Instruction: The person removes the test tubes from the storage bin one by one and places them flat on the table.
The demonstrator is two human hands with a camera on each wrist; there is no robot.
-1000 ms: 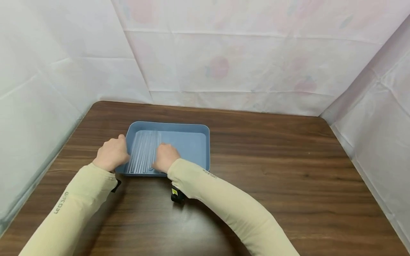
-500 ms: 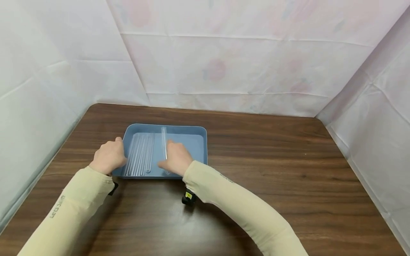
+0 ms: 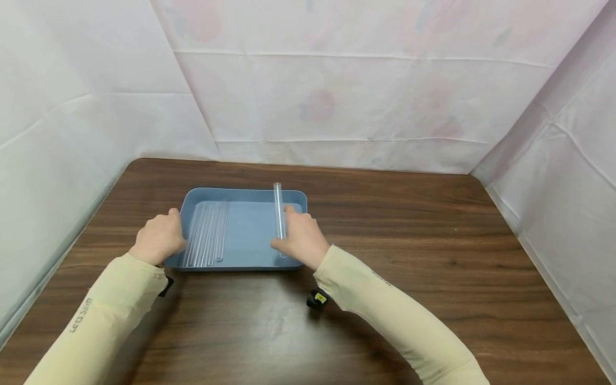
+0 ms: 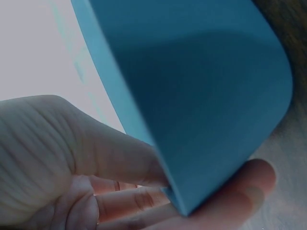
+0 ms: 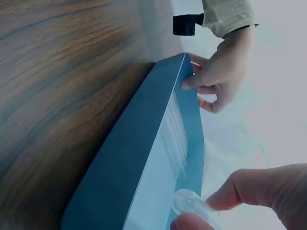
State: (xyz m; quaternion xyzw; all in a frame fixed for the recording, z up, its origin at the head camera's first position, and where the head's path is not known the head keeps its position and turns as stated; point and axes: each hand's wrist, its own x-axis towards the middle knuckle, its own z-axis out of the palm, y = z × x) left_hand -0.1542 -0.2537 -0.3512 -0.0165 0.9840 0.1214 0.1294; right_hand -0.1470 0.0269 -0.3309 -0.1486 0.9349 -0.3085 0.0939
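Observation:
A blue rectangular tray (image 3: 247, 230) rests on the wooden table. Several clear test tubes (image 3: 207, 232) lie side by side in its left part. My left hand (image 3: 159, 236) grips the tray's left end; in the left wrist view the thumb (image 4: 127, 160) is on one side of the wall (image 4: 192, 129) and fingers are on the other. Over the tray's right end, my right hand (image 3: 302, 236) pinches a single test tube (image 3: 278, 206) between thumb and fingers, tilted with its far end raised. The tube's rounded end (image 5: 184, 200) shows in the right wrist view.
The dark wood table (image 3: 409, 240) stretches right of the tray and in front of it. Pale printed cloth (image 3: 337, 107) hangs behind the table and along both sides. A black wrist camera (image 3: 317, 298) sits under the right wrist.
My right hand has picked one test tube from the row and carried it to the right, its far end rising. The left hand stays on the tray.

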